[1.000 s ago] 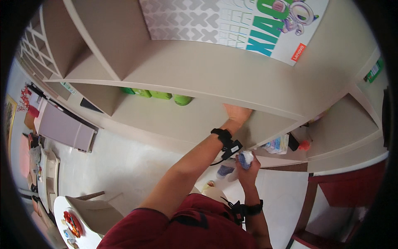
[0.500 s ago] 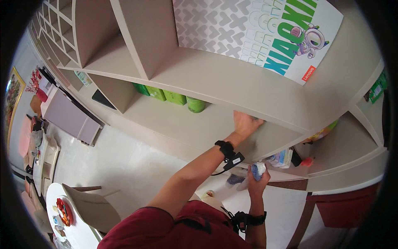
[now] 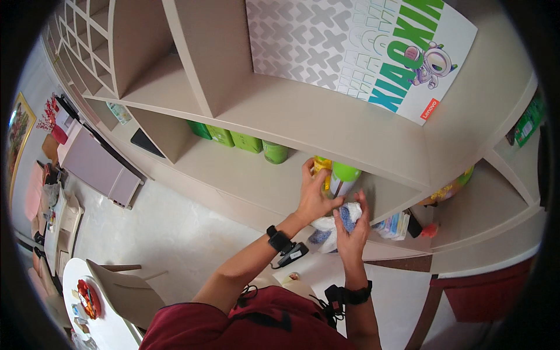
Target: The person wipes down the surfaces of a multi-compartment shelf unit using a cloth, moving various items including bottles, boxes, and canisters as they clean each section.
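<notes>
My left hand reaches into the lower shelf compartment, its fingers curled round a small yellow container and a white bottle with a green cap. The two stand side by side, partly behind my fingers. My thumb lies at the bottle's lower end. Just in front, my right hand grips a blue and white cloth, bunched up, with part of it hanging toward the left below the shelf edge. Several green packages and a green canister stand deeper in the same compartment, left of my left hand.
Above, a large printed white box rests on the upper shelf. To the right are a stack of packs and a yellow-green bag. At lower left stand a chair and a white table.
The yellow container and green-capped bottle have come into view at my left hand, which has moved left and toward me. My right hand has raised the cloth closer to the shelf.
</notes>
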The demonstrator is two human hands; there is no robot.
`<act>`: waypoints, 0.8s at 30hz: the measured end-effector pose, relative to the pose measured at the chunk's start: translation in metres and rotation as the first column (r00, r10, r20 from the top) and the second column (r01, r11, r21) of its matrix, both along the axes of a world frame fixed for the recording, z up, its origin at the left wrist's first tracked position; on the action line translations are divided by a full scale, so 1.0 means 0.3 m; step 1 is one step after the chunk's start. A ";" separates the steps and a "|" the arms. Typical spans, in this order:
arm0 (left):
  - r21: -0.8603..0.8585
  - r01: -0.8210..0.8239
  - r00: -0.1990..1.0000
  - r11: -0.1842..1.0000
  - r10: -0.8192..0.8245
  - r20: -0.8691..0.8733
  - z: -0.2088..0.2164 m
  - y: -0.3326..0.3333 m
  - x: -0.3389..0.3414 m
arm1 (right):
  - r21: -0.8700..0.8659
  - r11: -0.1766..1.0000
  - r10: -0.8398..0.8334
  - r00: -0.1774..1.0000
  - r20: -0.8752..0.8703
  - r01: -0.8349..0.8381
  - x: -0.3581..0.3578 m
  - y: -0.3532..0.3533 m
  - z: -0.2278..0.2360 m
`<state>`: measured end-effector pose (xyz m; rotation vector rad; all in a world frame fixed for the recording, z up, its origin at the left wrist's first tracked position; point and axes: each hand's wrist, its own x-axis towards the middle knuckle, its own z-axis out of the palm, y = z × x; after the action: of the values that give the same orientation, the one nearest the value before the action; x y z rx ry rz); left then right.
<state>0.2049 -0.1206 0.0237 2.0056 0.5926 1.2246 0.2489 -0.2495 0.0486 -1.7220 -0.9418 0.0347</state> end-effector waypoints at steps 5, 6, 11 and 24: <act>0.073 0.034 0.997 0.997 -0.039 0.067 -0.012 -0.021 -0.095 | -0.009 0.995 0.101 0.991 0.088 -0.101 -0.015 0.049 0.026; 0.043 0.031 0.997 0.999 -0.034 0.076 0.001 -0.033 -0.108 | -0.002 0.994 0.113 0.989 0.094 -0.113 -0.013 0.048 0.028; 0.101 0.038 0.997 0.994 -0.045 0.069 0.089 -0.070 -0.200 | 0.017 0.983 0.185 0.983 0.015 -0.185 -0.051 0.018 0.073; 0.301 0.016 0.997 0.953 -0.037 0.065 0.557 -0.183 -0.437 | 0.277 0.900 0.282 0.935 0.217 -0.336 -0.198 -0.090 0.423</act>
<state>0.0739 -0.1756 0.1909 2.1997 0.3590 1.4323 0.1894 -0.2766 0.1756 -1.2866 -1.2740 -0.0518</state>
